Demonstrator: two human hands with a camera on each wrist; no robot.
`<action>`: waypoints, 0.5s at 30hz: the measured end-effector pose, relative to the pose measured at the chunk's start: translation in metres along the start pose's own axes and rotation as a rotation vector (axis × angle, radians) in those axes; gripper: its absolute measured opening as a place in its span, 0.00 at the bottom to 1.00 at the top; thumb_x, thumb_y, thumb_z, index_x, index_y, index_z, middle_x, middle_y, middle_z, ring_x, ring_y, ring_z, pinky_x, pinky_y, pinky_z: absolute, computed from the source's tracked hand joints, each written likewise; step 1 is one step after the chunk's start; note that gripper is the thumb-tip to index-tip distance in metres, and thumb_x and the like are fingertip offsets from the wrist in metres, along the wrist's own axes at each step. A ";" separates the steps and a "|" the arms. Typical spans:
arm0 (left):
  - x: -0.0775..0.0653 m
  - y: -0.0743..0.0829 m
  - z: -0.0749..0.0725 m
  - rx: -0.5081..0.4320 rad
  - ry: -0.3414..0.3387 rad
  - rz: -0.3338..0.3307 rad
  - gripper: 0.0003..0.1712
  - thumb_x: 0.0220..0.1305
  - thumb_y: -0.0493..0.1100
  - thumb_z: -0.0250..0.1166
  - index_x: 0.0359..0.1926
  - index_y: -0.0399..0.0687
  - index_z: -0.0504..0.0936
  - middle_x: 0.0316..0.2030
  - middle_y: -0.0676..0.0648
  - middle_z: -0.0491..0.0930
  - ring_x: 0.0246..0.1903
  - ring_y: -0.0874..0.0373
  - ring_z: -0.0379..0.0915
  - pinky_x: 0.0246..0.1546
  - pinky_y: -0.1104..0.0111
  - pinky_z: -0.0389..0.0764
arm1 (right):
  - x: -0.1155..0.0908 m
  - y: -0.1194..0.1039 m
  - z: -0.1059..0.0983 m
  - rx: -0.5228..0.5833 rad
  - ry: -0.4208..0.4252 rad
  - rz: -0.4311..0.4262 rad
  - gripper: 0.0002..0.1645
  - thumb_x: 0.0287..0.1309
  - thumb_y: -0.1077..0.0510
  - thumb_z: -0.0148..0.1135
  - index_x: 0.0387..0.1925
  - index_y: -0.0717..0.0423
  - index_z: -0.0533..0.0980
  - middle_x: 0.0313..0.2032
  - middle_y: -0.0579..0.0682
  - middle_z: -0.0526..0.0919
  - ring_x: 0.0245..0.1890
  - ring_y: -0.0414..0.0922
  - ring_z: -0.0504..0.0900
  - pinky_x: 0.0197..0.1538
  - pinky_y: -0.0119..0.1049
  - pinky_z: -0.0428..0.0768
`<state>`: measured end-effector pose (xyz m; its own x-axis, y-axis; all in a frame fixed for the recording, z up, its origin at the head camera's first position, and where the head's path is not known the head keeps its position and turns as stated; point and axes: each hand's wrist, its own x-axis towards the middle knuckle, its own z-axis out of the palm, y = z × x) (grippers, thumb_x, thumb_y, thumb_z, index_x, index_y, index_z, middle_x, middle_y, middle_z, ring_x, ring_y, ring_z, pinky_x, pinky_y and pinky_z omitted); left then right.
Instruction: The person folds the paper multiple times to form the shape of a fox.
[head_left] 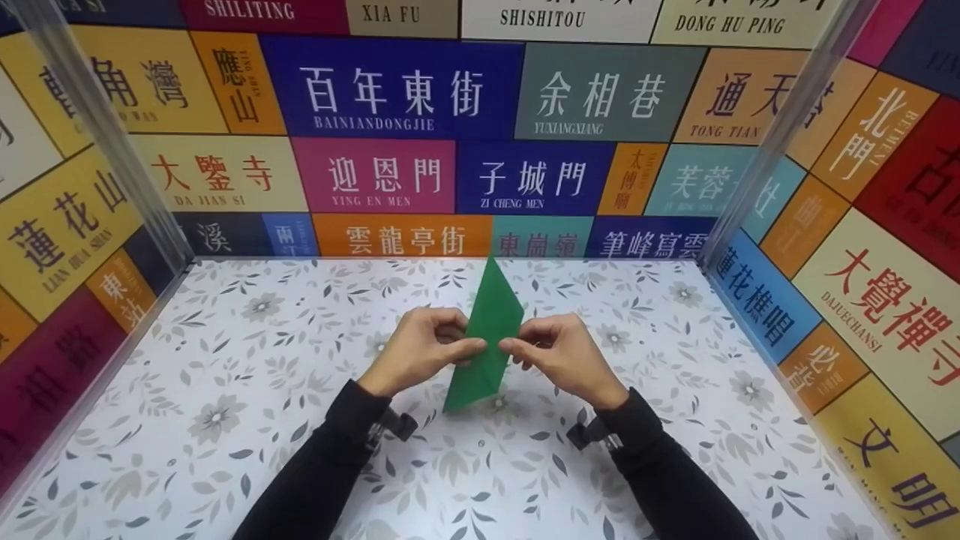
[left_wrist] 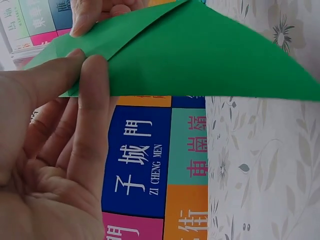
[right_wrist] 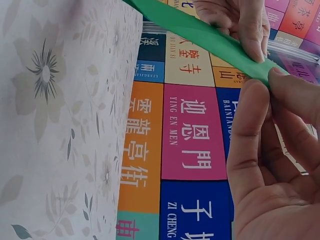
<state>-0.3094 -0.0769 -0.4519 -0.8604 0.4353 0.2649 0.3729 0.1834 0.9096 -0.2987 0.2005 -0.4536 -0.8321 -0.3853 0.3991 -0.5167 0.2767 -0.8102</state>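
Observation:
A folded sheet of green paper [head_left: 486,330] stands tilted between both hands, above the table in the head view. My left hand [head_left: 427,346] pinches its left edge between thumb and fingers. On the opposite edge, my right hand [head_left: 568,352] pinches the paper with thumb and forefinger. The left wrist view shows the green paper [left_wrist: 200,60] with a diagonal folded flap near the left thumb. Seen from the right wrist, the paper [right_wrist: 200,37] looks narrow and nearly edge-on, with the right fingertips at its end.
The table [head_left: 300,450] has a white cover printed with grey flowers and leaves. Behind it rises a back wall [head_left: 390,90] of coloured panels with Chinese lettering. Similar side panels [head_left: 885,300] stand at the left and right, with clear strips at the corners.

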 end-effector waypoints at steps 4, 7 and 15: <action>-0.001 0.002 -0.001 0.012 -0.016 0.003 0.10 0.74 0.41 0.83 0.43 0.39 0.92 0.38 0.38 0.97 0.39 0.52 0.98 0.44 0.62 0.98 | -0.001 0.000 0.000 0.000 0.002 -0.005 0.08 0.74 0.58 0.81 0.34 0.52 0.94 0.28 0.56 0.94 0.26 0.41 0.89 0.34 0.31 0.88; -0.002 0.003 -0.003 0.011 -0.030 -0.004 0.09 0.73 0.40 0.83 0.42 0.40 0.92 0.37 0.39 0.97 0.37 0.53 0.98 0.43 0.62 0.98 | -0.001 0.000 0.000 0.029 -0.001 -0.002 0.08 0.73 0.59 0.81 0.34 0.53 0.95 0.29 0.57 0.94 0.26 0.41 0.89 0.35 0.35 0.89; -0.002 0.005 -0.003 0.013 -0.053 -0.020 0.09 0.73 0.39 0.83 0.37 0.40 0.91 0.35 0.39 0.97 0.33 0.54 0.97 0.41 0.61 0.98 | -0.001 0.002 0.002 0.091 0.014 0.022 0.07 0.73 0.59 0.82 0.35 0.52 0.96 0.30 0.62 0.93 0.27 0.40 0.89 0.36 0.37 0.91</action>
<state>-0.3067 -0.0800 -0.4471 -0.8480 0.4778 0.2293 0.3607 0.2033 0.9103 -0.2986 0.1997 -0.4565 -0.8461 -0.3674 0.3863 -0.4783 0.2033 -0.8543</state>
